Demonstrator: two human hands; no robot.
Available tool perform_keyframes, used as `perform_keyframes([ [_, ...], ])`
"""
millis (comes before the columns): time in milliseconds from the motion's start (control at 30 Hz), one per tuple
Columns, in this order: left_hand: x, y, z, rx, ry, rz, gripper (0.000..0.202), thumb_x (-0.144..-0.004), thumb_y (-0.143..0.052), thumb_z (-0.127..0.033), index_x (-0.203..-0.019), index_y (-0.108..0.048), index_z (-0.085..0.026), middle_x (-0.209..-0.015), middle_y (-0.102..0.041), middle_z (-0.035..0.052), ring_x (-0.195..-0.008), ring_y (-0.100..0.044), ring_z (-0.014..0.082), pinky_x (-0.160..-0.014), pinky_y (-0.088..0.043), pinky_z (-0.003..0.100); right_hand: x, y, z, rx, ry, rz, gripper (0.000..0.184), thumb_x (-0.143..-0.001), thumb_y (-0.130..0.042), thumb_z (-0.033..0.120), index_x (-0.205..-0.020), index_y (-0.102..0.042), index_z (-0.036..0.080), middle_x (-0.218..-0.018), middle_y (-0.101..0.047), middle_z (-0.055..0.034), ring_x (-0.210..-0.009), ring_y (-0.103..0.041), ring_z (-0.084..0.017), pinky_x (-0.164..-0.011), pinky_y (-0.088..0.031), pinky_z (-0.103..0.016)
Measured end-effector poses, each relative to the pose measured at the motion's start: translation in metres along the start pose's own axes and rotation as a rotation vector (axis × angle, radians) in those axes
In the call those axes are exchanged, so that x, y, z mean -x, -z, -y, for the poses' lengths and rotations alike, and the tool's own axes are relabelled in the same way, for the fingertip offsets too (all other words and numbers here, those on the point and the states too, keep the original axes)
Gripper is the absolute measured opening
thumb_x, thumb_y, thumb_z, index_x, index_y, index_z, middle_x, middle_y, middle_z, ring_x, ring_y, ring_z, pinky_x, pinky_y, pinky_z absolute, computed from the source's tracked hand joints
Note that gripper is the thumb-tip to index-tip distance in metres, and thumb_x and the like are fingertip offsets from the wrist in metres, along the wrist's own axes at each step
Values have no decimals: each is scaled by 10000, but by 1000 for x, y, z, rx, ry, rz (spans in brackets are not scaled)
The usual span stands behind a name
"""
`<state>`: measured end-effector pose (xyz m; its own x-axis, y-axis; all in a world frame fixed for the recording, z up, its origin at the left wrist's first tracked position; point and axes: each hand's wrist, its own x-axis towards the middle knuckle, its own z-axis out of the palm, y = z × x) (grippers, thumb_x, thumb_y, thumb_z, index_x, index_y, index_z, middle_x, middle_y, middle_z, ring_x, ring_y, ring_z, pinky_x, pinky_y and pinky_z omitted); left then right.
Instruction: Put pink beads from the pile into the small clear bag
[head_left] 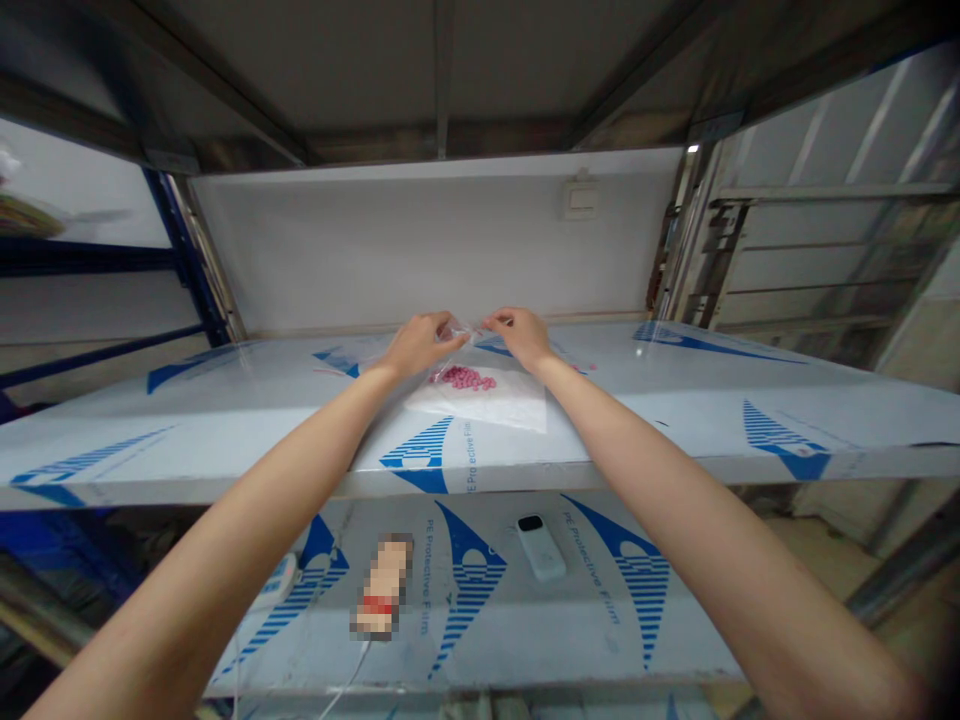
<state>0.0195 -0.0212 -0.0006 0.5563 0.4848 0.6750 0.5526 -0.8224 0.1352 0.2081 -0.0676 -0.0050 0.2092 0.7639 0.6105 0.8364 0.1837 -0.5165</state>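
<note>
A clear plastic bag (495, 400) lies on the upper shelf (675, 420), which is covered in white film with blue markings. Several small pink pieces (466, 377) sit inside the bag near its far end. My left hand (420, 342) pinches the bag's far edge on the left side. My right hand (519, 335) pinches the same edge on the right, a short gap between the two hands. Both arms reach forward over the shelf's front edge.
A lower shelf (600, 600) holds a small white device (541, 546), a blurred object (382, 585) and a white cable (352, 670). A white back panel (420, 240) with a switch box (581, 200) closes the shelf behind. Metal racking (787, 250) stands to the right, blue uprights (187, 260) to the left.
</note>
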Motion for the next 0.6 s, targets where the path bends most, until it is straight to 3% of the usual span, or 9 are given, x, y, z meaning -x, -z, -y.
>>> perform_keyframes([
  [133, -1, 2, 0, -24, 14, -13, 330, -866, -545, -495, -819, -625, -178, -805, -684, 68, -674, -588, 177, -622, -398, 290, 3, -8, -5, 26, 101, 288, 138, -825, -691, 320, -919, -759, 245, -982, -751, 8, -891, -663, -175, -777, -440, -263],
  [233, -1, 3, -2, -35, 24, -17, 326, -866, -549, -488, -824, -628, -175, -803, -681, 71, -683, -588, 181, -615, -391, 286, 6, -13, -5, 72, 169, 369, 77, -798, -716, 315, -842, -766, 276, -943, -752, 31, -889, -664, -172, -815, -439, -274],
  [467, -1, 2, 0, -30, 24, -15, 328, -871, -551, -489, -820, -626, -174, -799, -681, 65, -672, -577, 178, -601, -360, 280, 6, -10, -1, 100, 140, 325, 90, -786, -731, 324, -831, -767, 255, -939, -752, 0, -897, -667, -193, -839, -443, -307],
  [600, 0, 3, 0, -10, 13, -2, 313, -869, -553, -479, -819, -623, -178, -808, -684, 62, -659, -572, 168, -615, -371, 284, -4, -3, -6, -49, -15, 83, 176, -827, -681, 334, -923, -762, 211, -976, -749, -47, -924, -666, -204, -827, -464, -303],
])
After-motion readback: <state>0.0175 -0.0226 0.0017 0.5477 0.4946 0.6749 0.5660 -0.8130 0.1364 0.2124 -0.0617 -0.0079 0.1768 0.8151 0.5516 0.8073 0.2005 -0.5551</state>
